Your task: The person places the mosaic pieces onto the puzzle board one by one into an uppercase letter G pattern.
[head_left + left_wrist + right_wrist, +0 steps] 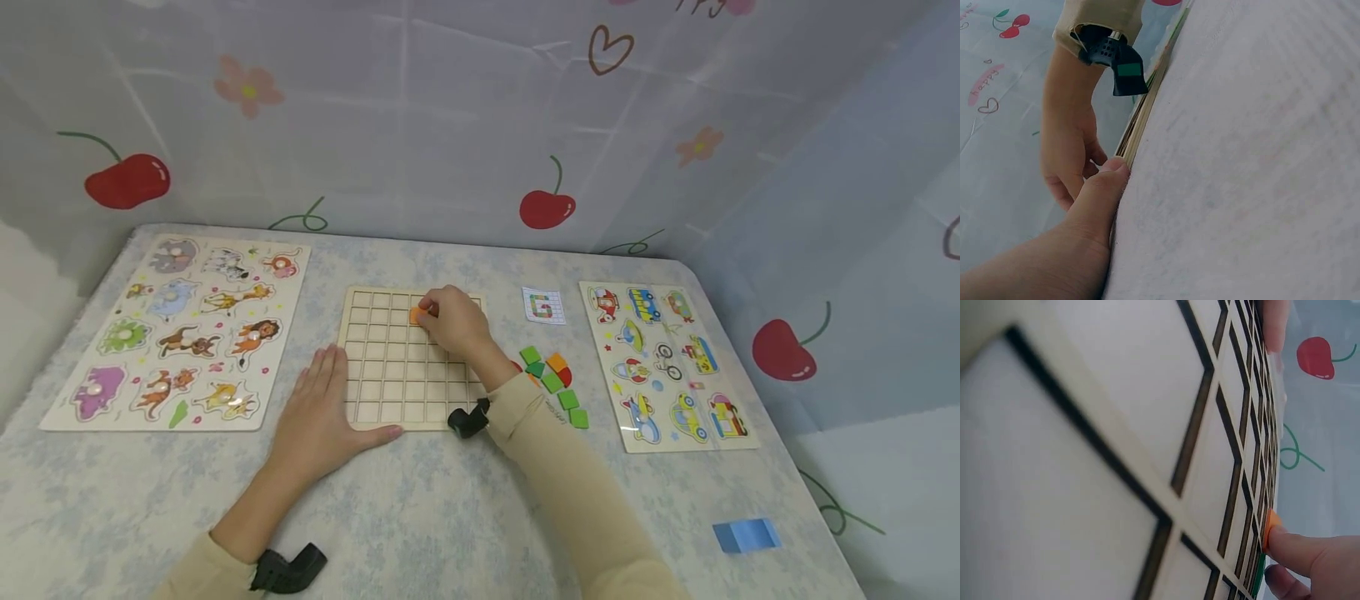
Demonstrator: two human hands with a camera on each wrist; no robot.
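A wooden grid board [382, 389] with square cells lies in the middle of the table. My right hand [459, 322] pinches an orange tile [414, 316] over the board's far rows. Beside that tile, the right wrist view shows the edge of a green tile [1259, 578], partly hidden by the fingers. My left hand [317, 410] rests with straight fingers along the board's left side. Its thumb stretches along the front edge, and in the left wrist view the thumb tip [1115, 164] touches the board's rim.
Several loose green, orange and red tiles [552, 382] lie right of the board, partly behind the right forearm. A pattern card [543, 307] sits beyond them. An animal puzzle [180, 333] is at left, a vehicle puzzle [667, 367] at right. A blue block [746, 536] lies front right.
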